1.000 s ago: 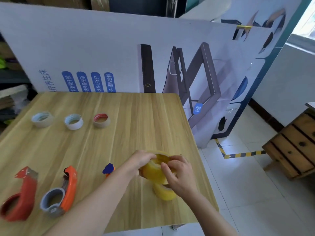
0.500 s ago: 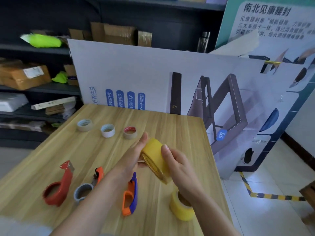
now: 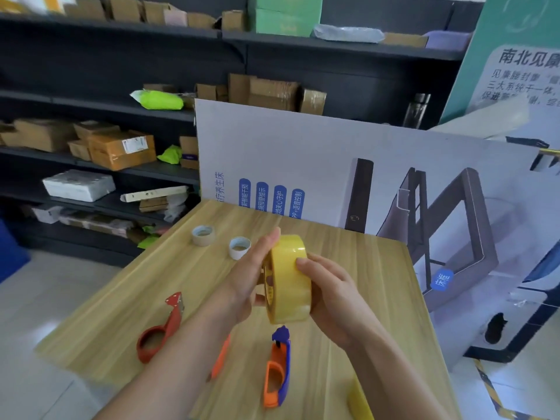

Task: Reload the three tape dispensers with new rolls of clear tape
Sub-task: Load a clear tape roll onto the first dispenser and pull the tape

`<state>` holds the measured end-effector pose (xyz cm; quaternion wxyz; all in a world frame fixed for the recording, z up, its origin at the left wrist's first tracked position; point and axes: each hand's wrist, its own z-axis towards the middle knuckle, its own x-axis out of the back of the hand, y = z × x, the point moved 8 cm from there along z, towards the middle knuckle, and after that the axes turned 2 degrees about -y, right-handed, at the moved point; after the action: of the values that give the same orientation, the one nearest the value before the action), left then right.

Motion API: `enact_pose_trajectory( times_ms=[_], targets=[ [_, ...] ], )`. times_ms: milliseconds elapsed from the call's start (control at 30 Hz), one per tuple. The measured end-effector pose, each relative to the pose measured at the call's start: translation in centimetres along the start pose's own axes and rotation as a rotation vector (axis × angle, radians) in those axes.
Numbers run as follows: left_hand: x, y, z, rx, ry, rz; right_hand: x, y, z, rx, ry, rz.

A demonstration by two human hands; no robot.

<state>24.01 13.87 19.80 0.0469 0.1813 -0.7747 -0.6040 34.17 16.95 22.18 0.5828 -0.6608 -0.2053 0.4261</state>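
Both my hands hold one yellowish roll of clear tape [image 3: 288, 277] upright above the wooden table [image 3: 378, 268]. My left hand [image 3: 248, 283] presses its flat side, my right hand [image 3: 330, 295] cups its outer band. Below lie three dispensers: a red one [image 3: 160, 331] at the left, an orange one [image 3: 221, 356] mostly hidden behind my left forearm, and an orange-and-blue one [image 3: 277, 371] under the roll. The edge of a second yellow roll [image 3: 359, 401] shows at the bottom, beside my right forearm.
Two empty tape cores [image 3: 203, 235] [image 3: 239, 247] stand at the far side of the table. A large printed board [image 3: 333, 165] leans behind the table. Dark shelves with cardboard boxes [image 3: 121, 150] fill the left background. The table's right edge drops to tiled floor.
My hands have lifted the yellow roll off the stack and turned it on edge, raising it higher. The view has tilted upward, so the second roll sits almost out of frame.
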Motion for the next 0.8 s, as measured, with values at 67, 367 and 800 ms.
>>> enact_pose_trajectory(
  times_ms=[67, 367, 800],
  targets=[
    [1.5, 0.4, 0.1, 0.038, 0.008, -0.010, -1.4, 0.1, 0.9, 0.003, -0.033, -0.023],
    [9.5, 3.5, 0.5, -0.008, -0.001, 0.069, -7.6, 1.0, 6.1, 0.075, -0.055, -0.055],
    [15.4, 6.4, 0.1, -0.462, -0.290, 0.094, -11.6, 3.3, 11.4, 0.018, 0.159, 0.024]
  ],
)
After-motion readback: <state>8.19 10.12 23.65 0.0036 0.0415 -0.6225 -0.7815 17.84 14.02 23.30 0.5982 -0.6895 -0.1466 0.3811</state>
